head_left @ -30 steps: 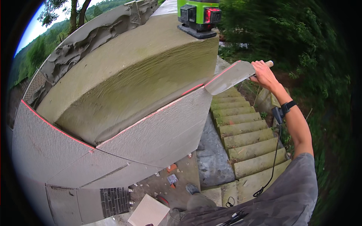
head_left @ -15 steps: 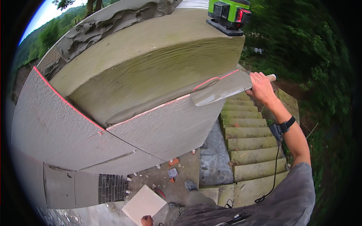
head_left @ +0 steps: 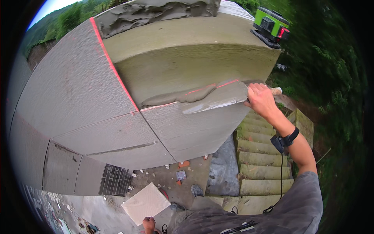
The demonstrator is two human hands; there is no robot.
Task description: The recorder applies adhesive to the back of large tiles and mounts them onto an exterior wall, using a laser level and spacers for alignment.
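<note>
Fingers of the right hand (head_left: 260, 100) are curled tight round the wooden handle of a trowel (head_left: 218, 99), thumb side up, w/ the handle's butt end poking out past the knuckles. Trowel blade lies flat-ish against the wall (head_left: 78, 97), right at the seam where grey tiles (head_left: 187, 130) end and bare mortar bed (head_left: 187, 66) starts; a ridge of wet mortar (head_left: 179, 96) sits along the blade's upper edge, touching the wall. Red laser lines cross the wall: one runs along the blade and tile tops, another climbs up the tile edge left of the trowel. Green laser level (head_left: 270, 26) sits on the wall's top, above and right of the trowel. Wrist strap w/ a cable (head_left: 284, 140) is on the right forearm. Left hand (head_left: 148, 224) shows low down, far below the wall, just under a white square tile (head_left: 145, 202) — fingers look closed, on what can't be told. Concrete steps (head_left: 261, 163) drop away right of the wall's foot.
</note>
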